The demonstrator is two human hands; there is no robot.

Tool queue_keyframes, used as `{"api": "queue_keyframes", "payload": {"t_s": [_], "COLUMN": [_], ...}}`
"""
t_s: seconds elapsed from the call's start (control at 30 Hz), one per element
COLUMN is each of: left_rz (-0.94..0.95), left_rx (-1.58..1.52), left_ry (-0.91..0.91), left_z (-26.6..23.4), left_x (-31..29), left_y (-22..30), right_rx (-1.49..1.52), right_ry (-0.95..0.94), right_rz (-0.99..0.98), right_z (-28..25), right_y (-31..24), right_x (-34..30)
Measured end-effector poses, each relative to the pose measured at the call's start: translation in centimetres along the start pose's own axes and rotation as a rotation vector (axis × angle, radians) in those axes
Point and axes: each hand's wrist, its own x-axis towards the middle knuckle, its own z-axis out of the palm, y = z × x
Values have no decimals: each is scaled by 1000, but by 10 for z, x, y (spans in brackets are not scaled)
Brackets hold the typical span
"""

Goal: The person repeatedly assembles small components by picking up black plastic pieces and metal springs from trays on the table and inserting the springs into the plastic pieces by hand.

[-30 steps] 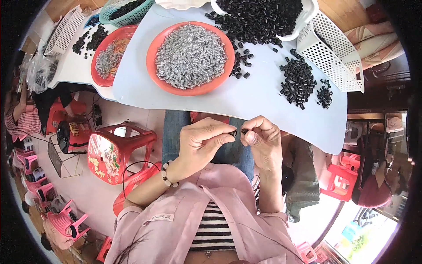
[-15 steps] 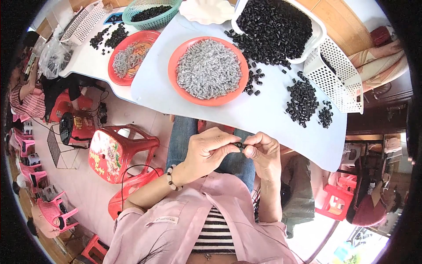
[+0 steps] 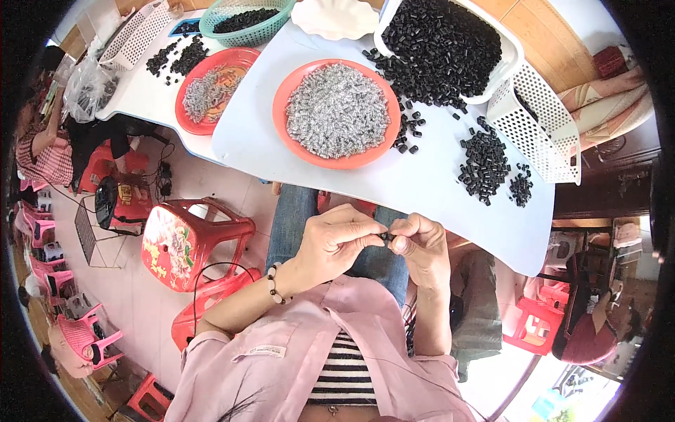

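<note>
Over my lap, just off the table's near edge, both my hands meet fingertip to fingertip. A small black cylindrical piece (image 3: 386, 237) shows between them, mostly covered by fingers. My left hand (image 3: 336, 238), with a beaded bracelet on its wrist, pinches it from the left. Thumb and forefinger of my right hand (image 3: 423, 246) press on it from the right. Ahead on the table, an orange-red plate (image 3: 280, 112) holds many small clear and silvery pieces (image 3: 337, 109). Loose black pieces (image 3: 484, 163) lie in a heap at the right.
A white tub (image 3: 518, 56) heaped with black pieces stands at the back right, beside a white perforated basket (image 3: 555, 151). A white scalloped dish (image 3: 335, 17), a red plate (image 3: 184, 119) and a green basket (image 3: 271, 28) stand farther left. A red stool (image 3: 169, 246) is left of my legs.
My hands keep nearly the same place and grip. The fingertips have shifted slightly around the small black piece, which is now more covered.
</note>
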Motion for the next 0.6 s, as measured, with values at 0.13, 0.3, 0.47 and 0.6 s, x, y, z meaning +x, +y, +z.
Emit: {"api": "queue_keyframes", "payload": {"t_s": [0.13,0.3,0.47,0.6], "left_rz": [-80,-73,-37,68], "left_rx": [-43,-62,-31,71], "left_ry": [-4,6,-9,-13], "left_z": [0,1,0,-2], "left_x": [-2,-2,-2,-2], "left_y": [2,0,0,0], "right_rx": [116,49,-9,-19], "right_ry": [-27,-33,-3,-10], "right_rz": [33,19,76,95], "right_z": [-2,0,-3,-3], "right_y": [0,1,-1,-1], "right_x": [-1,-1,-2,-3]}}
